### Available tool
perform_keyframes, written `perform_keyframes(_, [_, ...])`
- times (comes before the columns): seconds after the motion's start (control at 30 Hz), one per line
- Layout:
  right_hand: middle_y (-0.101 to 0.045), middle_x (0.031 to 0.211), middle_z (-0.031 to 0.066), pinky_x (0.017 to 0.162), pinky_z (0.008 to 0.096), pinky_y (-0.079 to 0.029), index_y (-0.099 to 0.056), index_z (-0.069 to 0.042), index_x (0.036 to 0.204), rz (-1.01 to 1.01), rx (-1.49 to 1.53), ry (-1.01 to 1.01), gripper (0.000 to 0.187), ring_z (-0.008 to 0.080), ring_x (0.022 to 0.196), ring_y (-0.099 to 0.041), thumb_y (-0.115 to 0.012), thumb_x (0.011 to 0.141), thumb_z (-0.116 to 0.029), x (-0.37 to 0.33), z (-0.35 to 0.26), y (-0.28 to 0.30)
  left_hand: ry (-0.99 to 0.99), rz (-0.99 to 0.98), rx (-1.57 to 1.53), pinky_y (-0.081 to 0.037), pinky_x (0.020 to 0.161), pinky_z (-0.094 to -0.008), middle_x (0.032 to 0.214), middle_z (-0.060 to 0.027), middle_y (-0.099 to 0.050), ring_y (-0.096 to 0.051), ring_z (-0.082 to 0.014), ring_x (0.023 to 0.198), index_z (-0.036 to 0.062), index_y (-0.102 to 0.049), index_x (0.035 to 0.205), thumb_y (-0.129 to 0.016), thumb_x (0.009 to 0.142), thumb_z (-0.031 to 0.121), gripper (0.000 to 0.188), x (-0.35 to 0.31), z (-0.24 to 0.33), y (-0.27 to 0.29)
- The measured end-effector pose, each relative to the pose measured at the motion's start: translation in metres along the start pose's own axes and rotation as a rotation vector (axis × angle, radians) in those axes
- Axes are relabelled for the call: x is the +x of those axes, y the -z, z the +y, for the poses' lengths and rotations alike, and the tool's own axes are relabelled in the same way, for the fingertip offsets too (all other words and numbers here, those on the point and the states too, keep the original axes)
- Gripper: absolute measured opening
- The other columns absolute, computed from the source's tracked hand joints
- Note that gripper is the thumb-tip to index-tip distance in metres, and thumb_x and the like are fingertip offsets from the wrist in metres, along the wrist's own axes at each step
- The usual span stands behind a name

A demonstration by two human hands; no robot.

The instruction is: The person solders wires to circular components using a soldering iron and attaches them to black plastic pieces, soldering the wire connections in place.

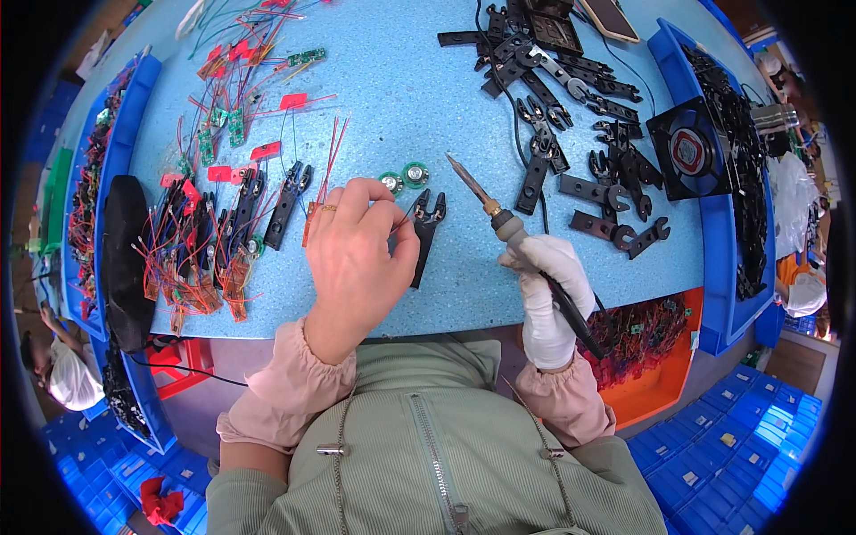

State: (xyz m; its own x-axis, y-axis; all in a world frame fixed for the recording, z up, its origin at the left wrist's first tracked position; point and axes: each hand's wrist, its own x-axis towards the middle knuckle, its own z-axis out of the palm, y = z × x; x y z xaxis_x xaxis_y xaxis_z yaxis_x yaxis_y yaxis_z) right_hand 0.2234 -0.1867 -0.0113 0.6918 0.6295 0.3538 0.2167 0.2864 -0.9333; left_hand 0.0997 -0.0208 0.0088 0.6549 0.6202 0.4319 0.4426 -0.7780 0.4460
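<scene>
Bare left hand [357,254] – fingers pinching a thin wire against the black plastic clip-shaped part [426,230] on the blue desk [401,98]. White-gloved right hand [548,290] grips the black-handled soldering iron [517,241], tip raised – near two round green-rimmed discs [403,176].

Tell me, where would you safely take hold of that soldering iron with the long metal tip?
Take the soldering iron by its dark handle, low and behind the grey collar, coming from the person's near right side. The white-gloved right hand already grips it there. The bare metal tip slants up and left over the blue table, towards the left hand, so keep clear of that end; it is probably hot.
</scene>
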Motion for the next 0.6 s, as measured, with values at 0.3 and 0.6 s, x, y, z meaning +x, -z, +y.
perform_keyframes(0.3, [-0.065, 0.113, 0.0147, 0.077, 0.0316, -0.051, -0.072, 0.000, 0.114, 0.019, -0.029, -0.038, 0.031, 0.0231, 0.088, -0.066, -0.072, 0.083, -0.001, 0.001, -0.004, -0.003, -0.028, -0.003, 0.028, -0.048, 0.076, -0.0327, 0.102, -0.0029, -0.066, -0.059, -0.0220, 0.083, 0.0059, -0.068, 0.080, -0.074, 0.071, 0.001, 0.012, 0.000, -0.002, 0.000])
perform_keyframes(0.6, [-0.063, 0.123, 0.0158, 0.082, 0.0337, -0.054, -0.065, -0.001, 0.125, -0.226, -0.386, 0.205, 0.047, 0.0229, 0.092, -0.068, -0.070, 0.078, 0.005, 0.037, -0.004, -0.019, -0.194, 0.058, -0.115, -0.045, 0.076, -0.0344, 0.102, -0.0052, -0.063, -0.058, -0.0247, 0.079, 0.0083, -0.067, 0.096, -0.073, 0.075, 0.002, 0.023, 0.004, 0.000, 0.008])
